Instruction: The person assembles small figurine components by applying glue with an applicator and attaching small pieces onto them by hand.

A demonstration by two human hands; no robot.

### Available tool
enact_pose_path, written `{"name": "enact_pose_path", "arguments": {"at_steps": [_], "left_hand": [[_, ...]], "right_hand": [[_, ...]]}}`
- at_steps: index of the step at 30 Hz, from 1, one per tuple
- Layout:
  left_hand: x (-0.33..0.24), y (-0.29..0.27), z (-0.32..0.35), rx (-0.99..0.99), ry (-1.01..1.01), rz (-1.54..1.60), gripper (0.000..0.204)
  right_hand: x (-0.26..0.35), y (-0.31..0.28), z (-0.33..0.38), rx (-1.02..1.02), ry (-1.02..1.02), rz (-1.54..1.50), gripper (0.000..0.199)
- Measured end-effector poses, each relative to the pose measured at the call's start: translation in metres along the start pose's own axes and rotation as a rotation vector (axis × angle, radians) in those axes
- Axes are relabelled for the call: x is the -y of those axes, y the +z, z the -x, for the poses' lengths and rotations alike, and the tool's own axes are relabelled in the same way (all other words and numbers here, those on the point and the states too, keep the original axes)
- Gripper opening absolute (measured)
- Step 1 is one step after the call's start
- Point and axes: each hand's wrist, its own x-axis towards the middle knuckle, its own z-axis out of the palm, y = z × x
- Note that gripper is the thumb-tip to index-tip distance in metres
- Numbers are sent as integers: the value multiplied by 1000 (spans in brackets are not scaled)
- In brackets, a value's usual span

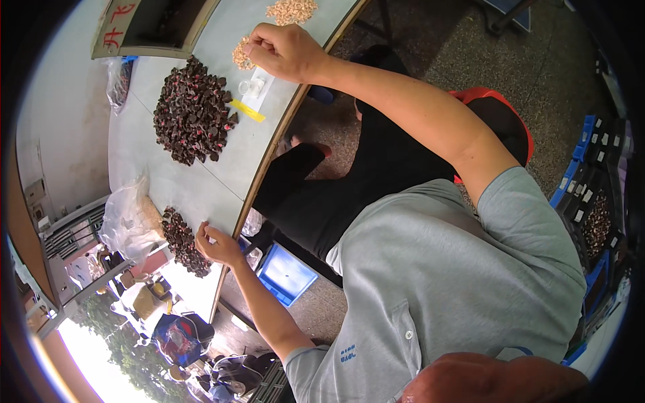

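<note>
On the grey-white table, my left hand is at the edge of a smaller pile of small dark brown pieces. Its thumb and fingertips are drawn together; whatever they hold is too small to make out. Farther along, my right hand hovers with curled fingers beside a little heap of tan pieces, its fingertips partly hidden. Below that hand, a small clear round dish sits on white paper, next to a yellow strip. Between the hands lies a large heap of dark pieces with pinkish bits.
Another tan heap lies at the table's far end. A clear plastic bag rests by the smaller dark pile. A blue tray is below the table edge. Stacked dark and blue bins stand at right, near a red stool.
</note>
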Motion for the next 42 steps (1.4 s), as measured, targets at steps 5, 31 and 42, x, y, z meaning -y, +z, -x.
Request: {"name": "enact_pose_path", "arguments": {"at_steps": [5, 31, 42], "left_hand": [[3, 0, 1, 13, -6, -21, 22], [4, -1, 1, 13, 2, -39, 25], [-1, -3, 0, 37, -33, -18, 22]], "right_hand": [[-2, 3, 1, 0, -44, 23, 25], [-4, -3, 1, 27, -58, 21, 25], [1, -4, 3, 15, -37, -37, 19]]}}
